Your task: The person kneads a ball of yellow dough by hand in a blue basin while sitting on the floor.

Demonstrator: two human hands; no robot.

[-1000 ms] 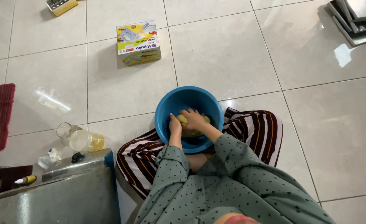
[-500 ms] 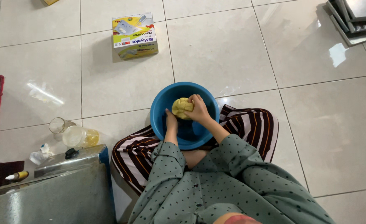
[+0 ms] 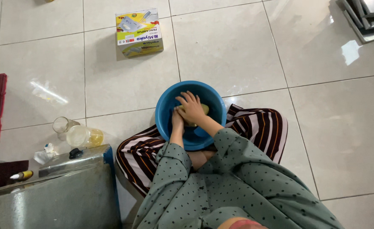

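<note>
Dough lump (image 3: 195, 113), pale yellow and soft-looking, sits in round blue plastic bowl (image 3: 166, 111) at frame centre, on the person's striped lap. Right hand (image 3: 191, 107) presses on top, fingers curled over it; left hand (image 3: 177, 121) beside it, grip unclear. Looks one cohesive mass, kneading seemingly well along. Glossy tiled floor (image 3: 110, 80) around

- A home kitchen floor is suggested by glossy white floor tiles (image 3: 246, 46).
- A boxed kitchen appliance (image 3: 138, 32), metal trays (image 3: 369, 19) and a blue bowl (image 3: 166, 106) are seen.
</note>
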